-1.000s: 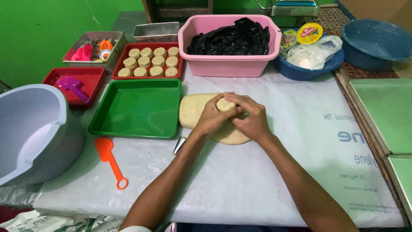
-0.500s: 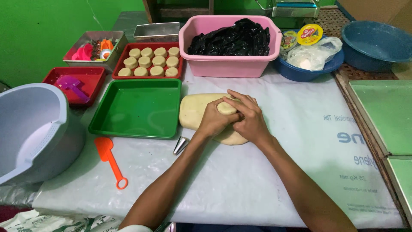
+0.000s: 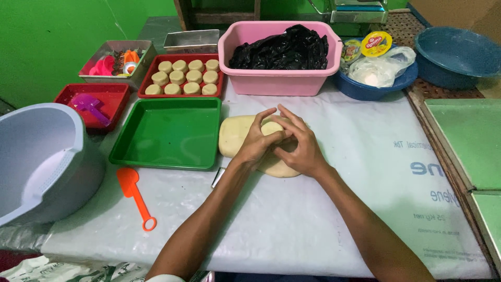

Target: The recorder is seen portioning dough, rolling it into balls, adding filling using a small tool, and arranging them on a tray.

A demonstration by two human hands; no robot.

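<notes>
At the table's middle: I see my left hand point(image 3: 257, 142) and right hand point(image 3: 301, 147) cupped together, fingers curled around a small round dough piece point(image 3: 272, 128).
Dough slab: the flat pale slab point(image 3: 235, 137) lies under both hands, touching them, on the white plastic sheet point(image 3: 334, 209).
Left edge: the empty green tray point(image 3: 169, 133) sits just beside the slab.
Near edge: open sheet between my forearms and the table's front; an orange scoop point(image 3: 134, 196) lies off to the left.
Far side: a pink tub point(image 3: 279, 81) of black plastic stands close behind my fingers; the red tray of dough rounds point(image 3: 182, 78) sits beside it.
Right: bare sheet, then green boards point(image 3: 462, 141).
Far left: a grey basin point(image 3: 42, 162).
</notes>
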